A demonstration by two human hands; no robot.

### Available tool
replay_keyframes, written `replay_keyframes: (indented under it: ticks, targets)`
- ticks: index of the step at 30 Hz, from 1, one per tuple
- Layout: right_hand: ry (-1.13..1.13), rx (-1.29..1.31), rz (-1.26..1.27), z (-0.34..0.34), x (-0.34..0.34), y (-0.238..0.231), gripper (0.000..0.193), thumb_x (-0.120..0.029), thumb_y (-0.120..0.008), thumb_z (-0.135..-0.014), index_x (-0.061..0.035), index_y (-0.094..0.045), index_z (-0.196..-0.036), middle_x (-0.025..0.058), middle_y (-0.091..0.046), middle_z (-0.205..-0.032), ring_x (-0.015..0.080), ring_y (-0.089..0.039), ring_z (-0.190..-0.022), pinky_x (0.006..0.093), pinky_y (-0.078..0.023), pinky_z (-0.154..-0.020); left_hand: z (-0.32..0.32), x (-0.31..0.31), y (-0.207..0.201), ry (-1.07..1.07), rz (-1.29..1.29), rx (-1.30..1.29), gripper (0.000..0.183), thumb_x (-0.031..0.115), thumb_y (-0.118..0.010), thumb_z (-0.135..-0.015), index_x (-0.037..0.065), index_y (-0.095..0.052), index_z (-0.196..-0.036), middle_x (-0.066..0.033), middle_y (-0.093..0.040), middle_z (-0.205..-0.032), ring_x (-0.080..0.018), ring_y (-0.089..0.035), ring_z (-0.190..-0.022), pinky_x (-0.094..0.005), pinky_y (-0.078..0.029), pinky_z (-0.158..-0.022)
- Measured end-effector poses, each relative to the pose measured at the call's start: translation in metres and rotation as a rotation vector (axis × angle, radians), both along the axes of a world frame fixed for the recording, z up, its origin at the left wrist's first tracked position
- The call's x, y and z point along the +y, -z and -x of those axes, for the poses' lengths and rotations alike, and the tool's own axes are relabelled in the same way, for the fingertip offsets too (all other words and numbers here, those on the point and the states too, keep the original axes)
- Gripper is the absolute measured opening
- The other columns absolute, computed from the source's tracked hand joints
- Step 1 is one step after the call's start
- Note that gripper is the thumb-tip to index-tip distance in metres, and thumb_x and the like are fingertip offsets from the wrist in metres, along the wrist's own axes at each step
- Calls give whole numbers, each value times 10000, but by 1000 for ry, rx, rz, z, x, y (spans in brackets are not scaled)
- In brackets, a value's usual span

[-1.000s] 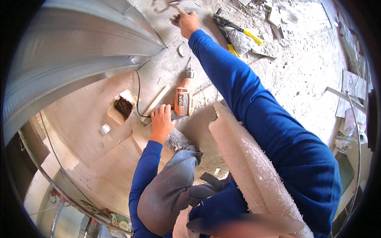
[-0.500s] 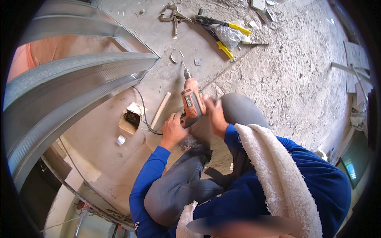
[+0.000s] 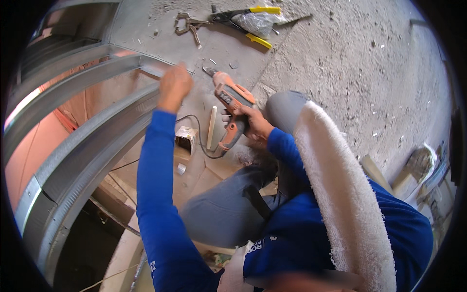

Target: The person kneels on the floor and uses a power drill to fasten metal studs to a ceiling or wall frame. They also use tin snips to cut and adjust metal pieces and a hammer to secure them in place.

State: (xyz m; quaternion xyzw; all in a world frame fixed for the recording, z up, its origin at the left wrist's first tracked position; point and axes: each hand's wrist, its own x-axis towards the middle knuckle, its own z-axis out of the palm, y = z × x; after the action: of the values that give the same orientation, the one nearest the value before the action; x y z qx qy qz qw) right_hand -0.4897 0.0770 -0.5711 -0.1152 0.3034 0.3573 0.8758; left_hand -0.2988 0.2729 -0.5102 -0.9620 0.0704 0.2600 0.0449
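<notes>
My right hand (image 3: 257,124) is wrapped round the grip of an orange and grey power drill (image 3: 233,100), which points up and to the left over the floor. From the bottom of the grip a dark cord (image 3: 199,130) curves away to the left. My left hand (image 3: 175,87) is off the drill, closed and somewhat smeared by motion, above the end of a galvanized metal stud (image 3: 112,113). What its fingers hold, if anything, cannot be made out. Near the drill's front end, small metal scraps (image 3: 234,64) lie on the floor.
Parallel metal studs fill the left side. At the far side lie a locking clamp (image 3: 184,24) and a yellow-handled hand tool (image 3: 260,41) beside clear plastic. A pale stick (image 3: 212,127) and a small open box (image 3: 186,137) sit by my knees. Rubble (image 3: 418,165) stands at right.
My left hand has left the drill and moved up and left to the stud's end. My right hand has gone from the drill's side to its grip, and the drill has tilted left.
</notes>
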Motion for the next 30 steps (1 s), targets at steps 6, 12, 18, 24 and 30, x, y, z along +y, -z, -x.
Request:
replay_keyframes:
  ticks: [6,12,18,24,30]
  targets:
    - [81,190,37,14,43,45,522,-245,-655,-891,-45,-504,-1349,135,-669,-1042,237,-711,-844,370,-618,-702,-52,28,68,31,-362,423,389,186,-511,-906,-34,-674,-1182,-291,-625,-1266,-450,-601,-1201,-505,-483,-1002]
    - [220,343,307,25,58,50,553,-334,-747,-871,-51,-527,-1293,94,-660,-963,192,-694,-726,346,-607,-591,-58,32,113,4,-524,456,377,139,-564,-858,67,-713,-1197,-194,-654,-1291,-388,-614,-1225,-463,-503,-998]
    - [187,314,324,24,57,51,502,-318,-734,-874,-94,-527,-1272,83,-660,-885,169,-667,-648,326,-577,-524,-52,42,124,26,-616,434,379,124,-583,-867,104,-711,-1223,-148,-641,-1340,-355,-614,-1244,-467,-505,-1002]
    - [166,333,307,19,46,42,461,-296,-737,-861,-85,-548,-1226,83,-661,-827,162,-651,-594,317,-549,-472,-51,39,120,41,-618,437,375,139,-569,-894,106,-704,-1243,-135,-634,-1359,-340,-615,-1250,-456,-504,-1012]
    - [179,353,317,19,50,40,442,-280,-735,-858,-80,-559,-1212,74,-650,-774,160,-630,-542,308,-533,-436,-45,34,109,-17,-636,432,380,147,-565,-903,107,-697,-1257,-136,-630,-1364,-337,-616,-1249,-457,-512,-1001]
